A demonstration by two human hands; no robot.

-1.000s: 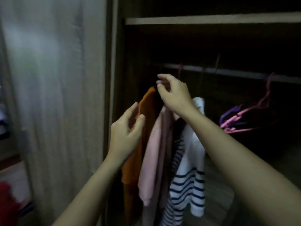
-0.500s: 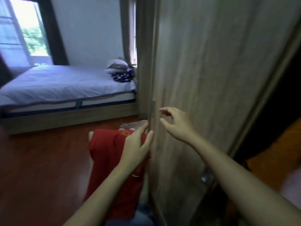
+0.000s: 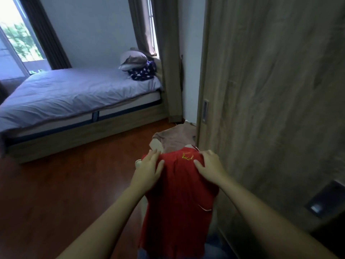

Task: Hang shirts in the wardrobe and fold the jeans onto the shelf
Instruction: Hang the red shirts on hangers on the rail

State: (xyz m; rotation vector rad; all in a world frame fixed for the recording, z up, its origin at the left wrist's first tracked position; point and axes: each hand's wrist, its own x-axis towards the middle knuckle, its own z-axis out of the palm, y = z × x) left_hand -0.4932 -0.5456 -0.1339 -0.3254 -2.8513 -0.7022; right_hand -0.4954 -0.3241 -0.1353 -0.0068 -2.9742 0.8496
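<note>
red shirt (image 3: 179, 202) beside wardrobe door (image 3: 261, 109), left hand (image 3: 149, 171) and right hand (image 3: 209, 165) gripping its top

**Cloth and wood, mostly matt**

I see the red shirt (image 3: 177, 199) as soft matt cloth with yellow stitched thread on it. The wardrobe door (image 3: 270, 90) shows a matt grey-brown wood grain; its inset handle (image 3: 205, 110) looks like dull metal. The floor (image 3: 65, 193) is reddish wood with a faint sheen.

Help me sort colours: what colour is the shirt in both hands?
The shirt is red, small yellow emblem; head view.
</note>
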